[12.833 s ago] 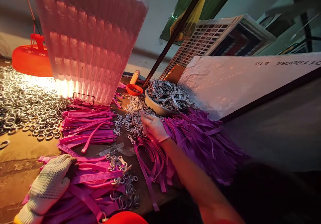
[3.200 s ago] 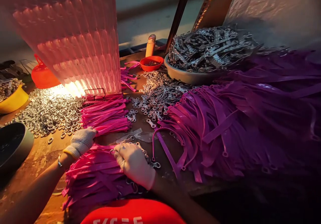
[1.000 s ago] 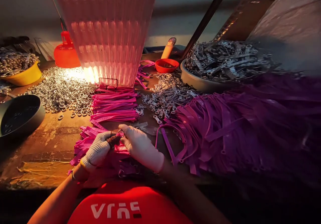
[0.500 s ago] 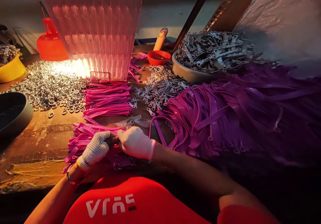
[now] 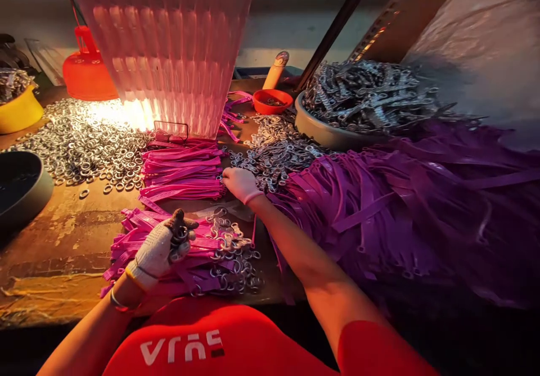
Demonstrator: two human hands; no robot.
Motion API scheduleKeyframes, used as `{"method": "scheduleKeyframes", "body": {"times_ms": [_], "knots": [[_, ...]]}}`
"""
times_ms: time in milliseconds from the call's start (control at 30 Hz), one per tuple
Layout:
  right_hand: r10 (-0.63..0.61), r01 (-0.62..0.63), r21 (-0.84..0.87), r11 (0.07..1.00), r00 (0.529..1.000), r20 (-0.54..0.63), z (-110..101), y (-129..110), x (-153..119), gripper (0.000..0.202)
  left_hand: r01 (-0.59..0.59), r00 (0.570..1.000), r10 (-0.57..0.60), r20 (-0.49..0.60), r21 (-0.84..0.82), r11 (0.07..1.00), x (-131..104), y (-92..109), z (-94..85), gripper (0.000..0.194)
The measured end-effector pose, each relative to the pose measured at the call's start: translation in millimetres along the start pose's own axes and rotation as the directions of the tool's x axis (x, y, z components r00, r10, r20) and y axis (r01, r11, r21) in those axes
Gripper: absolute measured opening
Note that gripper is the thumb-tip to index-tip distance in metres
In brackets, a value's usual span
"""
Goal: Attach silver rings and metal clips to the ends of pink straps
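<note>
My left hand, in a white dotted glove with dark fingertips, curls around several metal rings over the front pile of pink straps. Metal links and rings hang from the right ends of that pile. Farther back, my right hand, in a plain white glove, has its fingers pressed together at the right ends of a stacked row of pink straps. What the right fingertips hold, if anything, is hidden. Loose small metal links lie just behind the right hand.
Loose rings are heaped under a red lamp, by a ribbed translucent sheet. A dark bowl and yellow bowl stand left. Purple straps, a grey basin rim and a red dish lie right.
My right hand has left my left hand and moved up and right to the row of straps. My left hand has turned, showing the rings in it. The front pile's metal ends are uncovered.
</note>
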State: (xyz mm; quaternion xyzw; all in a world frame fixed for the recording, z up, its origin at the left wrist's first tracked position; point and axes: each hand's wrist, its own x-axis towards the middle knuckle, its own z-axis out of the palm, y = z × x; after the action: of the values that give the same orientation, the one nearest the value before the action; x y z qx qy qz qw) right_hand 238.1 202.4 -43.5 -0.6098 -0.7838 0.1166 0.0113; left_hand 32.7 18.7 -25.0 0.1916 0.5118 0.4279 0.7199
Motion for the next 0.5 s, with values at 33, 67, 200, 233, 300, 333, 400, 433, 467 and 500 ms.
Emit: {"method": "scheduleKeyframes", "body": {"times_ms": [33,67,200,233,300,333,400,433,467,500], "knots": [[0.010,-0.010,-0.003,1.000,1.000,0.013,6,-2,8,0.027,0.024,1.000,-0.024,0.020,-0.038,0.999,-1,2,-0.2,0.046],[0.019,-0.019,-0.002,1.000,0.999,0.027,11,-4,15,0.027,0.045,0.998,-0.041,0.046,-0.068,0.997,-2,5,-1.0,0.044],[0.048,-0.050,0.035,0.998,0.997,0.059,24,-7,23,0.029,0.059,0.994,-0.050,0.093,-0.097,0.994,-7,6,-7.0,0.030],[0.053,-0.056,0.052,0.997,0.997,0.052,25,-5,23,0.028,0.038,0.995,-0.031,0.093,-0.077,0.996,-7,4,-8.7,0.029],[0.065,-0.067,0.085,0.994,0.998,0.020,26,-1,17,0.027,-0.021,0.995,0.024,0.098,-0.024,0.999,-6,-3,-11.8,0.027],[0.070,-0.069,0.100,0.993,0.997,-0.009,25,1,13,0.026,-0.050,0.993,0.050,0.104,0.002,0.999,-5,-6,-13.0,0.024],[0.067,-0.056,0.131,0.990,0.994,-0.084,20,3,-3,0.027,-0.098,0.989,0.093,0.115,0.041,0.994,-5,-11,-14.0,0.020],[0.053,-0.035,0.148,0.988,0.991,-0.120,17,3,-13,0.029,-0.114,0.987,0.107,0.116,0.055,0.992,-5,-12,-13.6,0.023],[0.030,-0.005,0.165,0.986,0.989,-0.146,13,1,-26,0.030,-0.119,0.987,0.111,0.118,0.064,0.991,-6,-12,-12.4,0.028],[-0.015,0.047,0.187,0.981,0.985,-0.171,9,-2,-41,0.031,-0.115,0.987,0.107,0.120,0.066,0.991,-7,-12,-10.6,0.031]]}}
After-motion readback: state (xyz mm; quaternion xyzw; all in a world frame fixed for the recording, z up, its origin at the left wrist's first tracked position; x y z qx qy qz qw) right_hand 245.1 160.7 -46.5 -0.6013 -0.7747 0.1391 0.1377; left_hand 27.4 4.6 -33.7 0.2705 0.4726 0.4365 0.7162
